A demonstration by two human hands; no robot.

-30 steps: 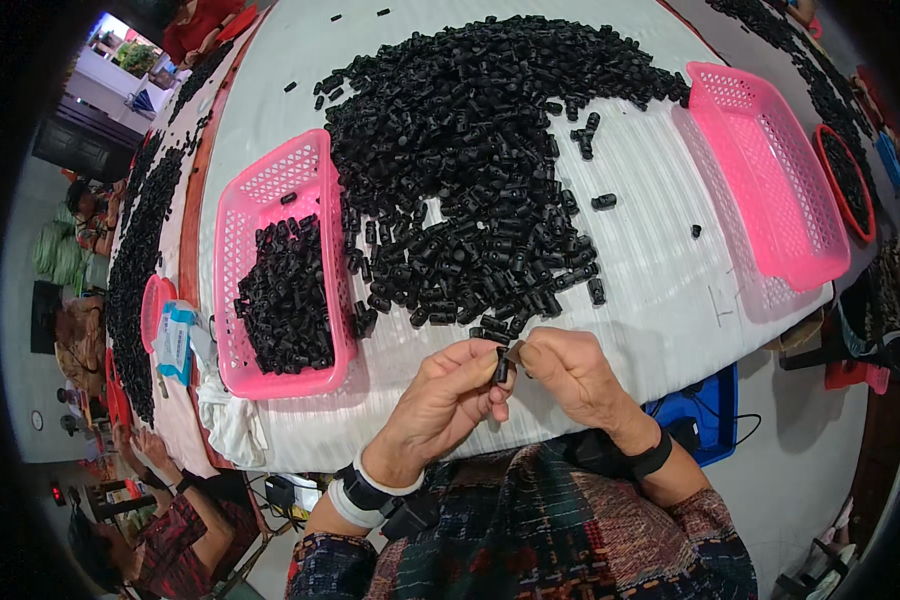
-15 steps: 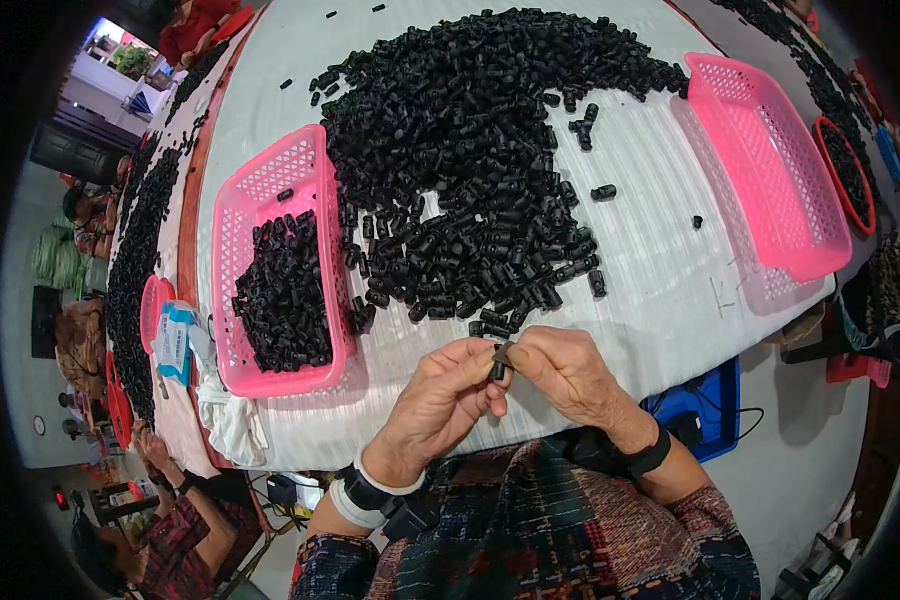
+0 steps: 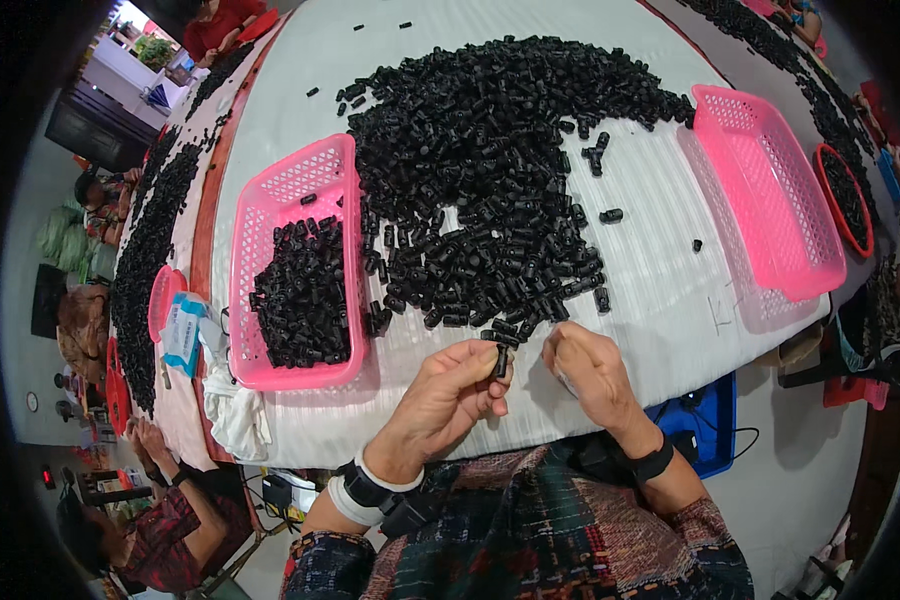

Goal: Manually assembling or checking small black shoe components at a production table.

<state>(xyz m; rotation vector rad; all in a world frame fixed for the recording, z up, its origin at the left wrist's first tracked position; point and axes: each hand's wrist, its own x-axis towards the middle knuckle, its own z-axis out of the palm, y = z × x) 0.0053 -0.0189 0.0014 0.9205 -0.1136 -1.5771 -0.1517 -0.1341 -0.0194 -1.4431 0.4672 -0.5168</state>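
My left hand (image 3: pixel 452 388) pinches a small black cylindrical plastic part (image 3: pixel 501 360) upright between thumb and fingers, just in front of the near edge of the heap. A short way to its right, my right hand (image 3: pixel 588 372) is closed, its thumb against the curled fingers; a greyish sliver shows below them, too small to name. The big heap of black parts (image 3: pixel 480 150) covers the middle of the white-covered table (image 3: pixel 660 340). To the left stands a pink perforated basket (image 3: pixel 242 290), partly filled with the same parts.
At the right lies another pink basket (image 3: pixel 770 190). A blue-and-white packet (image 3: pixel 182 335) and a white cloth (image 3: pixel 235 415) rest at the left edge. Below the table's right side is a blue crate (image 3: pixel 715 440). Other people sit at neighbouring tables.
My right hand has come away from the part and moved to the right, while my left hand keeps hold of it. The whole view has shifted slightly.
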